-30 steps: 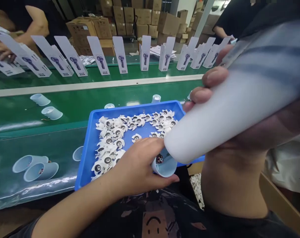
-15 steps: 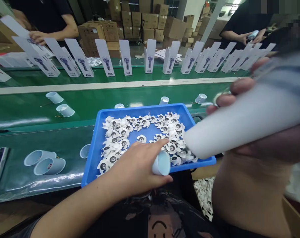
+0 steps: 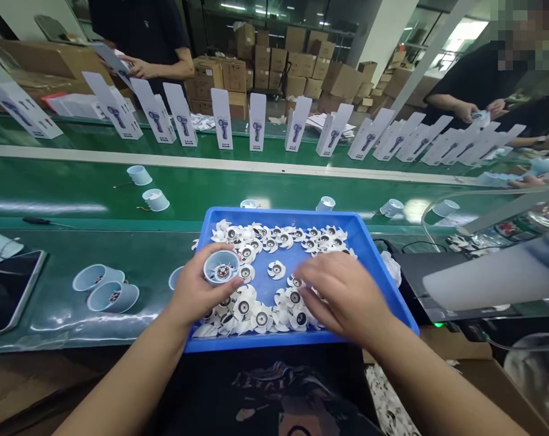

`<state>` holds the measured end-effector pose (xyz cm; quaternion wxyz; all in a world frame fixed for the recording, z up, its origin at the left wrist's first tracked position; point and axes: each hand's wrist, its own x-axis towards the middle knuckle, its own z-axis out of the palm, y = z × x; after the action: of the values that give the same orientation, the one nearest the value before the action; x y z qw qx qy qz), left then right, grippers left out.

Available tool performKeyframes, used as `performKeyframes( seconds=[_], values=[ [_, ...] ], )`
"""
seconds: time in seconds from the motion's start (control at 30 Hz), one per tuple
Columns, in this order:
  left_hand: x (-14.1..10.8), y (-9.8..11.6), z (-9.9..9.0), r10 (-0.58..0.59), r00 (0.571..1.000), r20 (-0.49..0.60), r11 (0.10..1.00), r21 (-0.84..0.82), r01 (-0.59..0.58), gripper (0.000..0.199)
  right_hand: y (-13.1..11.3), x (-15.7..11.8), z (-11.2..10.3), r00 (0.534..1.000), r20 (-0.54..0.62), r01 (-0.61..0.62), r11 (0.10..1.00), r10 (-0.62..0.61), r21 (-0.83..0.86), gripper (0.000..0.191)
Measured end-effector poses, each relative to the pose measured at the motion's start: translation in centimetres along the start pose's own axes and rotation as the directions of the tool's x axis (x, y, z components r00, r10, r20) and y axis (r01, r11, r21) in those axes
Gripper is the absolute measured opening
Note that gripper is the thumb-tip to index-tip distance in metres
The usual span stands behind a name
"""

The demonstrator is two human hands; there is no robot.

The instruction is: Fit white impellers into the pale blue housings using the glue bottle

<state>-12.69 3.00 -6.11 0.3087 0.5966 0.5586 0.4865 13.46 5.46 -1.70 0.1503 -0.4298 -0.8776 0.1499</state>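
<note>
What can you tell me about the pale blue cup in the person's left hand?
The pale blue cup is round, smooth and plastic-looking. Its open end is tilted up toward the camera, showing thin fins around a reddish, coil-like core. The left hand grips its sides, above the left part of the blue tray. Its far end is hidden.

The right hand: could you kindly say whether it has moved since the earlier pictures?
Yes: against the blue tray, the right hand moved left, from beyond the tray's right edge to over the fan blades.
</note>
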Motion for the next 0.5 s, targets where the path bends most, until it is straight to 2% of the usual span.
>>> performKeyframes(
  seconds=[0.07, 0.13, 0.23, 0.33, 0.4, 0.5],
  values=[
    [-0.2, 0.0, -0.1, -0.009, 0.998, -0.07, 0.992, -0.129, 0.0, 0.056, 0.2, 3.3, 2.2, 0.984, 0.146, -0.083, 0.984, 0.106, -0.156, 0.029],
    [-0.5, 0.0, -0.2, -0.025, 0.995, -0.097, 0.98, -0.199, 0.005, 0.058, 0.6, 5.9, 4.1, 0.949, 0.246, -0.127, 0.954, 0.197, -0.273, 0.028],
    [-1.0, -0.1, -0.2, -0.044, 0.991, -0.13, 0.975, -0.221, 0.015, 0.057, 0.7, 7.5, 5.6, 0.931, 0.302, -0.084, 0.927, 0.203, -0.365, 0.025],
    [-1.0, -0.3, -0.2, -0.033, 0.995, -0.098, 0.977, -0.214, 0.011, 0.054, 0.1, 7.1, 5.4, 0.934, 0.335, 0.023, 0.911, 0.127, -0.411, 0.027],
    [-0.7, -0.4, -0.1, -0.039, 0.998, -0.055, 0.981, -0.19, 0.028, 0.055, -0.3, 6.7, 4.7, 0.916, 0.387, 0.077, 0.902, 0.103, -0.424, 0.025],
    [-0.2, -0.4, 0.1, -0.086, 0.996, -0.025, 0.986, -0.145, 0.081, 0.062, -0.7, 6.9, 4.2, 0.91, 0.399, 0.077, 0.898, 0.115, -0.434, 0.023]
  ],
)
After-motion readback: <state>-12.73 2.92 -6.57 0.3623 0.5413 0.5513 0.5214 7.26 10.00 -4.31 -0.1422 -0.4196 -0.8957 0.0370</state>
